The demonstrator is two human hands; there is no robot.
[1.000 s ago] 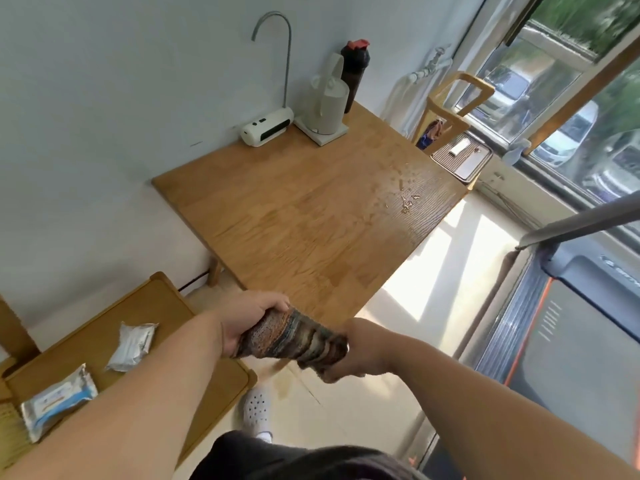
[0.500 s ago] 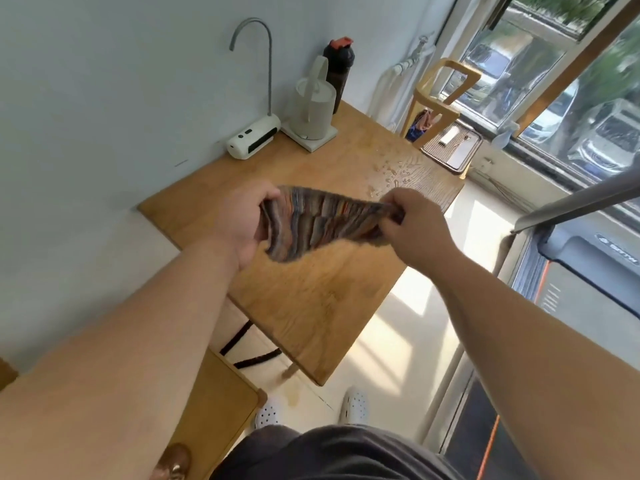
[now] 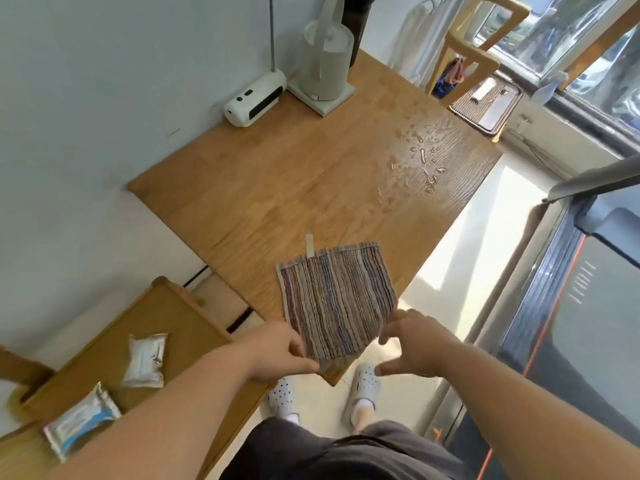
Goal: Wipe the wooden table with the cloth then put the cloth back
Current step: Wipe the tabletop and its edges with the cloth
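A striped multicolour cloth [image 3: 337,299] lies spread flat on the near corner of the wooden table [image 3: 277,188], its white loop tag pointing away from me. My left hand [image 3: 280,351] pinches the cloth's near left corner. My right hand [image 3: 412,344] hovers just off the cloth's near right corner with fingers spread, holding nothing. Water droplets [image 3: 420,157] glisten on the far right part of the tabletop.
A white kettle [image 3: 327,60] and a white dispenser [image 3: 256,98] stand at the table's back by the wall. A lower wooden tray table [image 3: 166,327] at my left carries two wipe packets [image 3: 145,362]. A chair [image 3: 478,53] and treadmill [image 3: 588,306] are at right.
The cloth, held bunched between both hands and then stretched in the air, now lies flat on the table's near corner. My right hand has let go of it.
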